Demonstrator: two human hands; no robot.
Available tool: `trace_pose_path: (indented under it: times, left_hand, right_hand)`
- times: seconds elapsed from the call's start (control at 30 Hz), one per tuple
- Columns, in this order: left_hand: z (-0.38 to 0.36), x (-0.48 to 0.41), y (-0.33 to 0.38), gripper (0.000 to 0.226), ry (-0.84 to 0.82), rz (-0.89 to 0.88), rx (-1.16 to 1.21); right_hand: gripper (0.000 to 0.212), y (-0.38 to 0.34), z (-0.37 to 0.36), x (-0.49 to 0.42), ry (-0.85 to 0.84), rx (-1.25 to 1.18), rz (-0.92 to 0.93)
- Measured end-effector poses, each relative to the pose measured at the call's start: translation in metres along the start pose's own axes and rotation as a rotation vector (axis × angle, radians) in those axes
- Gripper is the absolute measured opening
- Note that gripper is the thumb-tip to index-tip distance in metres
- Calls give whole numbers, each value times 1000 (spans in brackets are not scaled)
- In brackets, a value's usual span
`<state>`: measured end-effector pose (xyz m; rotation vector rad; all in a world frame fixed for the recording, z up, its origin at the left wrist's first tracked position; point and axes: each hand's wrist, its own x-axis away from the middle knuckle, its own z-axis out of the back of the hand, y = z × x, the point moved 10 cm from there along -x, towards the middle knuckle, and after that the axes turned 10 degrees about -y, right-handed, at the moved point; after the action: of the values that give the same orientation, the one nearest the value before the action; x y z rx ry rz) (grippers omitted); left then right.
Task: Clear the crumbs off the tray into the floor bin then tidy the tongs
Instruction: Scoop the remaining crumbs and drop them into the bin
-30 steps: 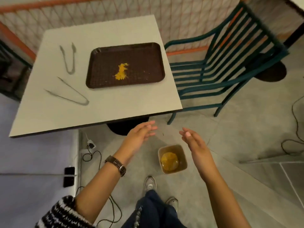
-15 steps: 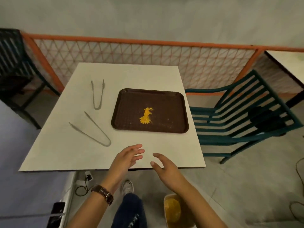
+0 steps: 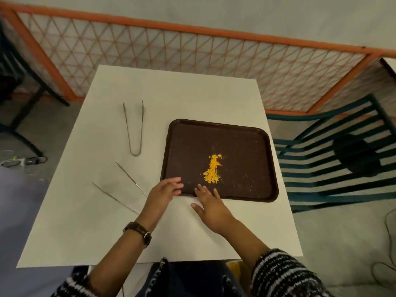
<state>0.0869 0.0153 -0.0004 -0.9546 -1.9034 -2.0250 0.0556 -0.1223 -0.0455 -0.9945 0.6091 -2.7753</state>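
- Bench [image 3: 102,228]: open room is kept along the near edge for drawing the tray [image 3: 246,146] off toward the floor bin [image 3: 234,265], barely seen below.
- Tray: set right of centre, right rim near the bench edge; crumbs [image 3: 212,168] would be spilled if it is tipped early.
- Left hand [image 3: 164,192], right hand [image 3: 211,207]: each grip is wide and empty, fingers over the near rim.
- Near tongs [image 3: 120,189]: just beside the left hand, easily knocked; far tongs [image 3: 134,129] lie apart.
- Crumbs: heaped mid-tray.
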Motion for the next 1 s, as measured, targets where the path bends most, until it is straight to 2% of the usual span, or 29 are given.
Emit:
trace_pose_path:
  times: [0.23,0.33,0.4,0.53,0.77,0.9,1.0]
  left_hand:
    - [14,-25,-18,26,46,106,24]
    - [23,-31,-18,24,89,115,28]
    - [24,-36,-14,25,94,117,30]
    - [21,-48,-13,27,91,120,20]
    - [-2,-68,-21,20,72,153,37]
    - [-17,-84,-21,22,50,141,-15]
    - [-31,-96,-24,22,11,155,-67]
  right_hand:
    - [62,8,-17,-43,-114,119,42]
    - [83,7,-19,-53,-119,139,112]
    - [90,9,-18,-59,-124,149,158]
    - [83,25,-13,-60,-105,191,201]
    - [79,67,9,-60,-49,182,147]
    - [72,59,25,-51,-35,144,269]
    - [68,65,48,-47,15,-14,332]
